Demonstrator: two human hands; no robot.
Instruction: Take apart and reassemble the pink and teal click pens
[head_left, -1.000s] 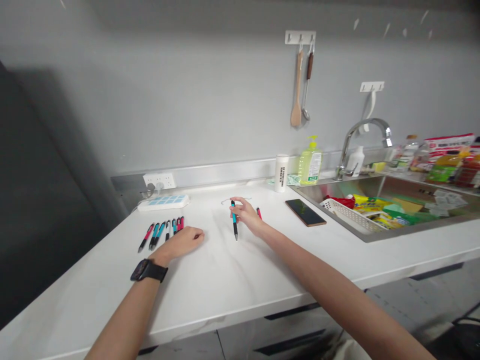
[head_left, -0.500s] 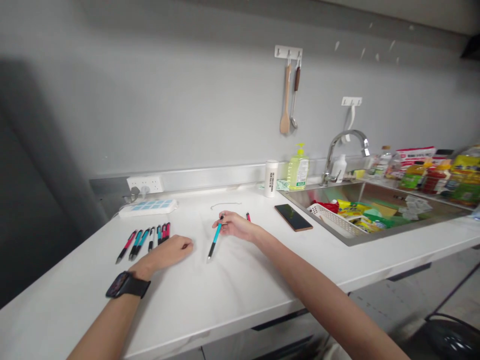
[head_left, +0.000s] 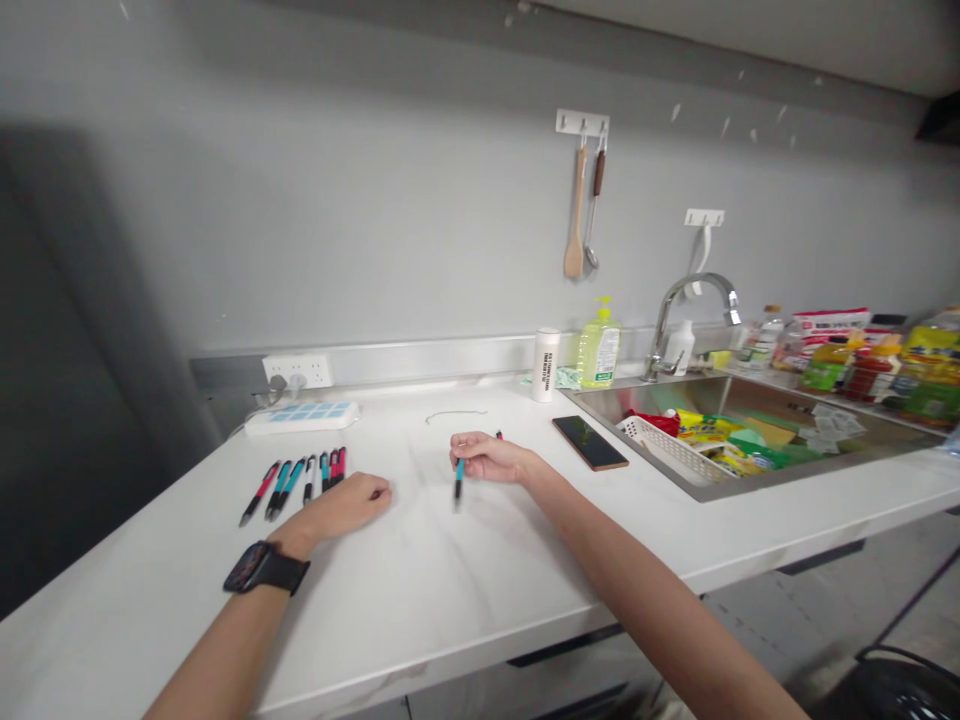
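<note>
My right hand (head_left: 486, 458) is closed around the upper part of a blue pen (head_left: 459, 480), whose black grip and tip point down above the white counter. Just behind that hand, the end of a red pen (head_left: 499, 435) shows; the rest is hidden. My left hand (head_left: 349, 505), with a black watch at the wrist, rests on the counter in a loose fist, and I see nothing in it. Beyond it lies a row of several pens, among them a red pen (head_left: 259, 493), a blue pen (head_left: 287, 489) and a white pen (head_left: 309, 480). The left hand partly covers the nearest ones.
A phone (head_left: 590, 443) lies to the right, before the sink (head_left: 709, 492), which holds a white basket and colourful packets. A white canister (head_left: 545, 365) and a soap bottle (head_left: 598, 348) stand at the back. A power strip (head_left: 304, 417) lies at the back left.
My right hand has moved to the right with the blue pen, which now stands more upright and shows less of its length. My left hand has stayed in place beside the row.
</note>
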